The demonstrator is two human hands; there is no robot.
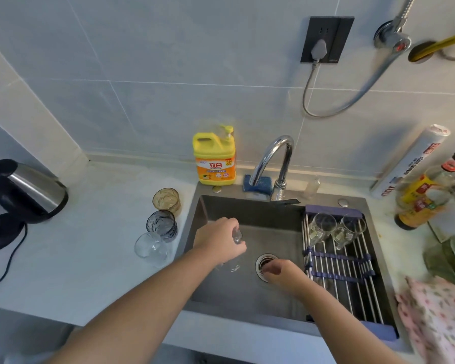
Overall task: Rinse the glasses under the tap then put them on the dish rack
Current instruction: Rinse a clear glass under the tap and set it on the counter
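Lower centre: right hand (279,273) hovers over the round steel drain (264,261), fingers curled loosely, gripping nothing. Left hand (218,239) wraps a clear glass (236,239), held inside the dark steel sink (247,292). Right of centre: slatted roll-up dish rack (339,266) carries two clear tumblers (322,227), contents unreadable. Left counter: clear glass (150,248), blue-grey glass (161,224), amber glass (166,199), all upright. Farther back: chrome tap (276,164), no stream discernible.
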